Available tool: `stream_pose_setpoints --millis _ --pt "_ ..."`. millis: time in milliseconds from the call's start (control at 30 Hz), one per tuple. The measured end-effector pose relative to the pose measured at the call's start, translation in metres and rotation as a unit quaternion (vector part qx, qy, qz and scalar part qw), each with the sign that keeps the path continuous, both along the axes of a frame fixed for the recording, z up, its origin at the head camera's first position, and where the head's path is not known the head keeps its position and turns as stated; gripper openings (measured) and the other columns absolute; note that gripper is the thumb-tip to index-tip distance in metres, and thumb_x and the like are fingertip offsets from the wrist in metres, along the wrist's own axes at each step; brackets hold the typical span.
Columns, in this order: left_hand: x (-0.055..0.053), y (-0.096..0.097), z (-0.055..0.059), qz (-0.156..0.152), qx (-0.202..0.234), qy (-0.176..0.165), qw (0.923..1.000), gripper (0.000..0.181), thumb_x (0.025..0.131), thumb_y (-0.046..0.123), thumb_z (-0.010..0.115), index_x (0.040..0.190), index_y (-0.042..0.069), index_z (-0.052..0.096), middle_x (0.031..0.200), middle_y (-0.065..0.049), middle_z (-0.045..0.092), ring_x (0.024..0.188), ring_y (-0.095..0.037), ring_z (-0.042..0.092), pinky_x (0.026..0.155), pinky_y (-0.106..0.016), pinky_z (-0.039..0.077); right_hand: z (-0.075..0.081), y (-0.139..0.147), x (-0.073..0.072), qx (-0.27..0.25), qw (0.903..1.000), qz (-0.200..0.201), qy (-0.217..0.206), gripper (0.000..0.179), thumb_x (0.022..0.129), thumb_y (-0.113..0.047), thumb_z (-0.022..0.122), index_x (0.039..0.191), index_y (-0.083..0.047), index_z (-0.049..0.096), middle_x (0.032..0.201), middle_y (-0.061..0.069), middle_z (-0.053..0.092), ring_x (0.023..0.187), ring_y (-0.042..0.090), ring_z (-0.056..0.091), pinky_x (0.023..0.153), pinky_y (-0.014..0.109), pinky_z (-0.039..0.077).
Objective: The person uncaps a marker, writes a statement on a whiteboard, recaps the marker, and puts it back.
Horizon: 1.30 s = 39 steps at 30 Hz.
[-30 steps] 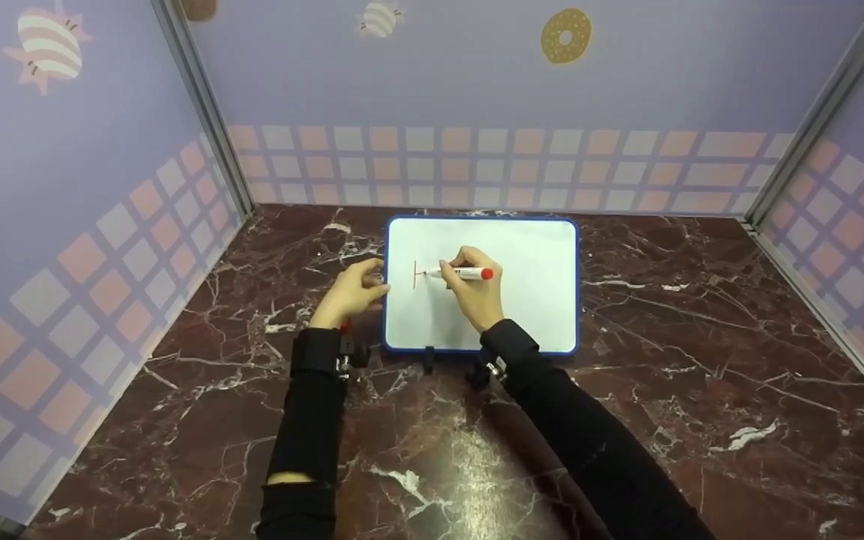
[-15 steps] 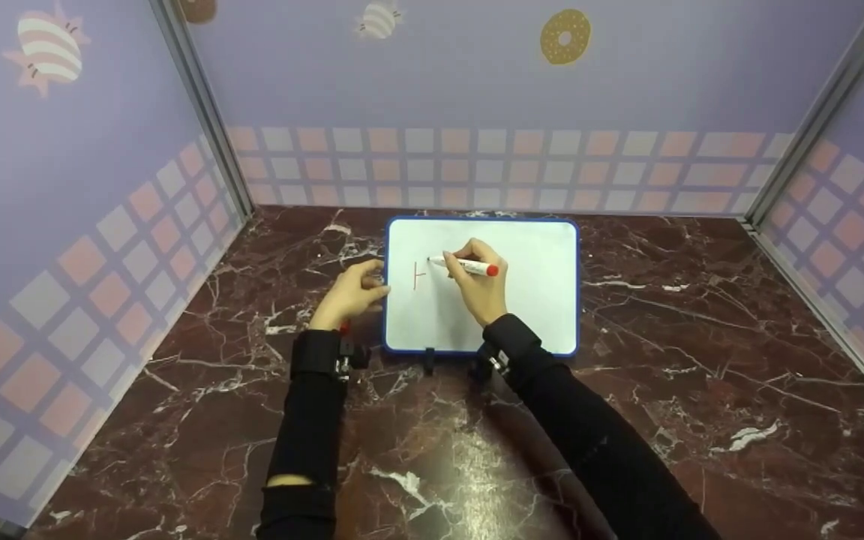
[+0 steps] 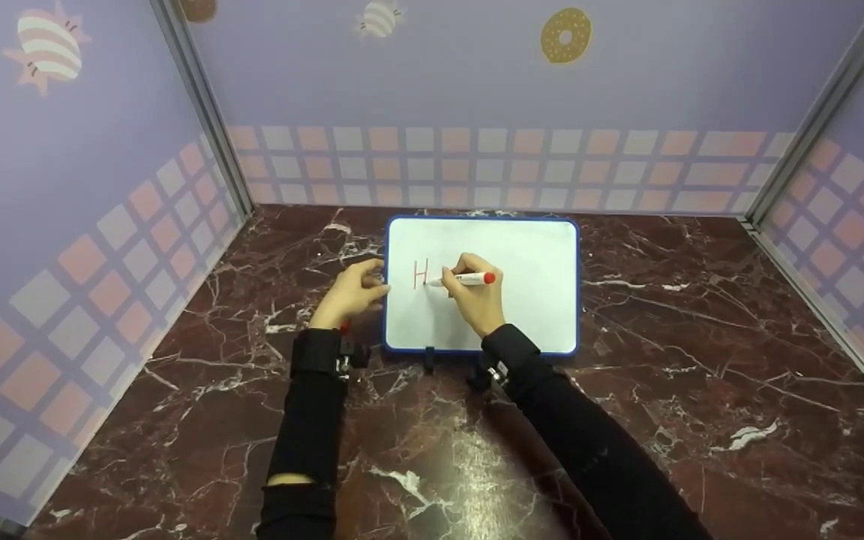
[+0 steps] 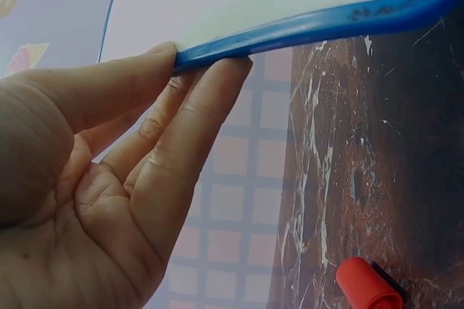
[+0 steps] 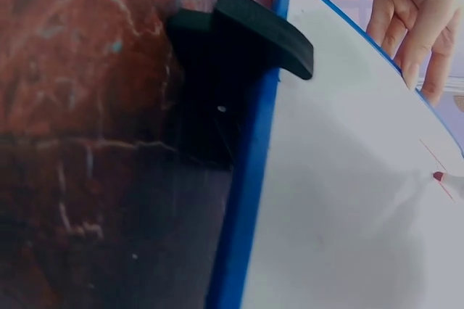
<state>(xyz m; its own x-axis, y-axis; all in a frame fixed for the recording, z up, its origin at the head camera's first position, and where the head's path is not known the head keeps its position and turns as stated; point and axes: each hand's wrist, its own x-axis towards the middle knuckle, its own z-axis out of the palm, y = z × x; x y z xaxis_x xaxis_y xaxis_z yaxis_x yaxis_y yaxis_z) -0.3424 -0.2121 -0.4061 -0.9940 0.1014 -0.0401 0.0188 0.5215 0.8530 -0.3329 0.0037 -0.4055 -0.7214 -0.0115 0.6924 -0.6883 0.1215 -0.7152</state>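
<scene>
A whiteboard [image 3: 529, 300] with a blue frame leans up from the dark marbled table. My left hand [image 3: 349, 294] pinches its left edge; in the left wrist view the thumb and fingers [image 4: 199, 120] close on the blue frame [image 4: 290, 30] from both sides. Between thumb and fingers, my right hand [image 3: 481, 296] holds a white marker [image 3: 469, 279] with a red end. Its tip sits at the foot of the right stroke of a red letter H [image 3: 420, 273], near the board's left side. Only the marker's red tip [image 5: 438, 176] end shows in the right wrist view.
A red marker cap [image 4: 366, 283] lies on the table below my left hand. Black feet support the board's lower edge, one black foot [image 5: 246, 33] showing large in the right wrist view. Behind stands a lilac wall [image 3: 462, 90] with checks, and side panels flank the table.
The marker lifted from the short crossbar, went up and right, then came down, adding a second upright stroke that makes an H. My left hand has kept its place on the board's edge.
</scene>
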Motion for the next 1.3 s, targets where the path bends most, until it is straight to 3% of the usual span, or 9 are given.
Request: stream_pose_setpoints --millis 167,333,600,967,1133,1300 --pt "0.001 0.000 0.001 -0.004 -0.004 0.000 1.0000 0.054 0.100 0.003 0.055 0.149 -0.002 0.035 0.131 -0.034 0.056 0.117 -0.044 0.061 0.096 -0.050 0.056 0.001 0.000 0.003 0.006 0.9999 0.006 -0.014 0.024 0.082 0.016 0.062 0.064 0.015 0.046 0.060 0.026 0.058 0.047 0.005 0.051 0.047 0.012 0.037" --pt "0.001 0.000 0.002 -0.001 -0.003 0.000 1.0000 0.052 0.099 0.003 0.056 0.148 -0.002 0.037 0.128 -0.033 0.058 0.113 -0.044 0.063 0.094 -0.050 0.057 0.001 0.002 0.002 -0.013 0.9998 -0.007 -0.013 0.023 0.082 0.016 0.062 0.064 0.014 0.048 0.062 0.026 0.059 0.048 0.005 0.052 0.047 0.011 0.041" --pt "0.001 0.000 0.002 -0.006 -0.003 0.001 1.0000 0.051 0.099 0.003 0.055 0.147 -0.003 0.037 0.128 -0.034 0.058 0.114 -0.044 0.063 0.094 -0.051 0.057 -0.029 0.009 -0.027 -0.038 0.9992 -0.013 -0.004 0.024 0.085 0.006 0.065 0.065 0.004 0.051 0.061 0.016 0.061 0.049 0.002 0.055 0.047 0.015 0.044" --pt "0.001 0.001 0.002 -0.004 0.001 0.004 1.0000 0.052 0.099 0.003 0.056 0.147 -0.003 0.038 0.129 -0.033 0.058 0.115 -0.044 0.062 0.094 -0.049 0.058 -0.025 0.011 -0.029 -0.044 0.9987 -0.026 0.007 0.027 0.086 0.007 0.064 0.064 0.005 0.047 0.063 0.012 0.057 0.050 0.005 0.054 0.047 0.016 0.043" --pt "0.002 0.001 0.002 -0.001 -0.001 -0.006 1.0000 0.054 0.100 0.003 0.055 0.150 -0.001 0.036 0.129 -0.033 0.056 0.116 -0.043 0.062 0.095 -0.049 0.057 -0.022 0.009 -0.028 -0.050 0.9986 -0.015 -0.012 0.026 0.087 0.008 0.065 0.066 0.010 0.051 0.066 0.018 0.058 0.050 0.019 0.058 0.049 0.014 0.045" --pt "0.001 0.000 0.000 0.001 0.004 -0.009 1.0000 0.053 0.100 0.004 0.054 0.150 0.000 0.036 0.131 -0.032 0.056 0.118 -0.043 0.060 0.097 -0.049 0.056 -0.014 0.006 -0.014 -0.035 0.9992 -0.005 -0.021 0.023 0.086 0.011 0.064 0.067 0.015 0.052 0.064 0.025 0.059 0.050 0.030 0.059 0.048 0.013 0.042"
